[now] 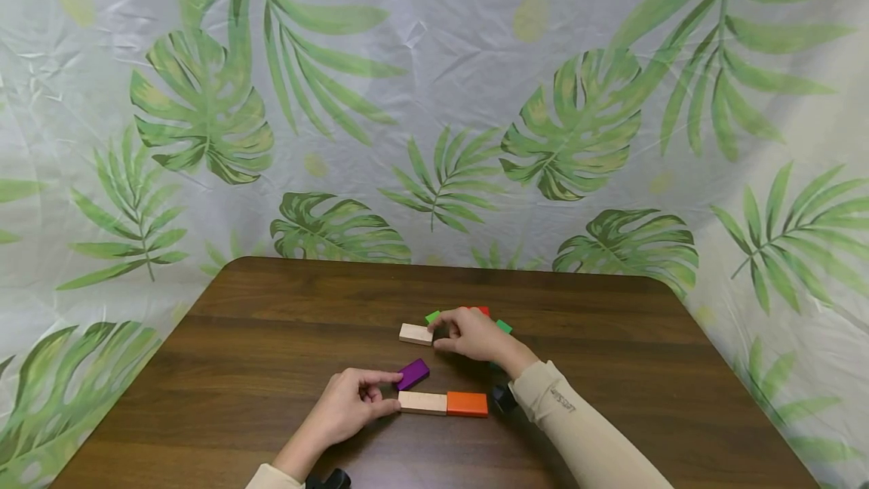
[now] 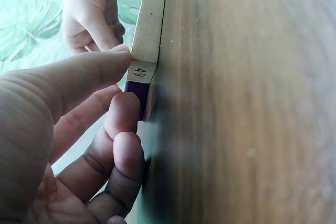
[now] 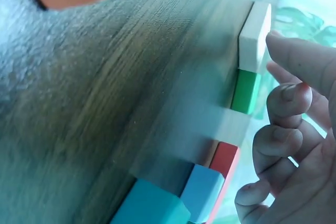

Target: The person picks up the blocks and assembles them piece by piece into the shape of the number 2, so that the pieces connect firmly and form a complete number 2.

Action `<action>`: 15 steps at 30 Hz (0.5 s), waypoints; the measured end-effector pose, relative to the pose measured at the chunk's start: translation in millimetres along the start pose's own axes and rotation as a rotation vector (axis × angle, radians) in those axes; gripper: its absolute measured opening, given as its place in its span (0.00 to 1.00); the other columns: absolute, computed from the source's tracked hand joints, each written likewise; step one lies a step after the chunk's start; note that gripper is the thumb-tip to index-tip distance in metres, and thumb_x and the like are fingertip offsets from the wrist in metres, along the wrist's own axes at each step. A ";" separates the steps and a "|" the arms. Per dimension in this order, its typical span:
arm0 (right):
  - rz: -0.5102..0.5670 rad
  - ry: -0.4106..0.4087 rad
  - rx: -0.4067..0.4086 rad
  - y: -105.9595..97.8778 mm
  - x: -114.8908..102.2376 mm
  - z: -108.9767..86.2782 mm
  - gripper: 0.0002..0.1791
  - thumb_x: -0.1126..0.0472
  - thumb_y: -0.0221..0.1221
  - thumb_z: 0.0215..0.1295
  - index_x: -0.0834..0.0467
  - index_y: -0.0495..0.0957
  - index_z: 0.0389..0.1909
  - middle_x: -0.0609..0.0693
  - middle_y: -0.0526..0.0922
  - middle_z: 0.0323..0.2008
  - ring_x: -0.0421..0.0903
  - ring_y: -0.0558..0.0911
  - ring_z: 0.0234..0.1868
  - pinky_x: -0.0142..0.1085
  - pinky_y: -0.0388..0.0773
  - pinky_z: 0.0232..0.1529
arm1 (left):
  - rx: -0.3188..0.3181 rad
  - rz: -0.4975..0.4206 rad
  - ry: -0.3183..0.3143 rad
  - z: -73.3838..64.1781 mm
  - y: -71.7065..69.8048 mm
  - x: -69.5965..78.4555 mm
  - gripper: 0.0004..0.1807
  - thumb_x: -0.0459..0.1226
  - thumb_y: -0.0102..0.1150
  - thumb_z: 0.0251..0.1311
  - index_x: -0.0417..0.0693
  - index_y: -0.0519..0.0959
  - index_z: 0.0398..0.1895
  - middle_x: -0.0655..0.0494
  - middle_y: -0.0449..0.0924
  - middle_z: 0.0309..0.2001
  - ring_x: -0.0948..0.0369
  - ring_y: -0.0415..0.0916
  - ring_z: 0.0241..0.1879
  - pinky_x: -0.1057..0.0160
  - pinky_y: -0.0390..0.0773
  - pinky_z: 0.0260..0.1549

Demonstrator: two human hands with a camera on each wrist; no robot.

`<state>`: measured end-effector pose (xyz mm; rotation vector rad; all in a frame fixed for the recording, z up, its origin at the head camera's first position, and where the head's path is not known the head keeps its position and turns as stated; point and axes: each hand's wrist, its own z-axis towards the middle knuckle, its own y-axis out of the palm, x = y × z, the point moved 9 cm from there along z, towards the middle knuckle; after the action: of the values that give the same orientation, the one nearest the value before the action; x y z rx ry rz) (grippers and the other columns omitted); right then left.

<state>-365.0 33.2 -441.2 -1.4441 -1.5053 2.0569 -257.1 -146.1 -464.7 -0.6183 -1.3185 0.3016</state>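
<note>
My left hand (image 1: 348,404) has its index fingertip at a purple block (image 1: 413,374), which lies at an angle. The left thumb touches the left end of a plain wooden block (image 1: 422,402); that end, marked 49, shows in the left wrist view. An orange block (image 1: 467,404) stands end to end with it. Farther back, my right hand (image 1: 475,334) has thumb and index finger apart at the right end of a second plain block (image 1: 416,333). In the right wrist view its thumb tip is right at that block's edge, and the other fingers are bent.
Around the right hand lie a light green block (image 1: 432,317), a red block (image 1: 483,311) and a green block (image 1: 504,327). The right wrist view also has a blue block (image 3: 203,192) and a teal block (image 3: 152,205). A leaf-patterned cloth (image 1: 448,96) hangs behind the table (image 1: 204,398).
</note>
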 end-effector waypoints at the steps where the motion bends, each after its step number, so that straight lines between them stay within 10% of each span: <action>1: 0.003 0.002 0.006 0.1 0.7 0.9 0.13 0.58 0.68 0.74 0.54 0.87 0.57 0.40 0.63 0.15 0.36 0.61 0.16 0.29 0.63 0.26 | 0.000 0.002 0.001 0.1 0.1 0.1 0.20 0.42 0.81 0.58 0.50 0.92 0.53 0.66 0.78 0.21 0.74 0.65 0.19 0.71 0.64 0.20; 15: 0.005 0.025 0.059 2.7 -2.4 9.5 0.14 0.57 0.70 0.72 0.54 0.89 0.56 0.41 0.63 0.13 0.37 0.61 0.16 0.28 0.61 0.24 | 0.020 0.011 -0.008 1.5 -0.5 0.7 0.18 0.42 0.81 0.57 0.51 0.93 0.51 0.66 0.76 0.20 0.74 0.64 0.19 0.71 0.63 0.20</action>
<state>-370.4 24.6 -442.0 -1.4472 -1.4207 2.0601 -258.4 -145.7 -463.7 -0.6083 -1.3183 0.3257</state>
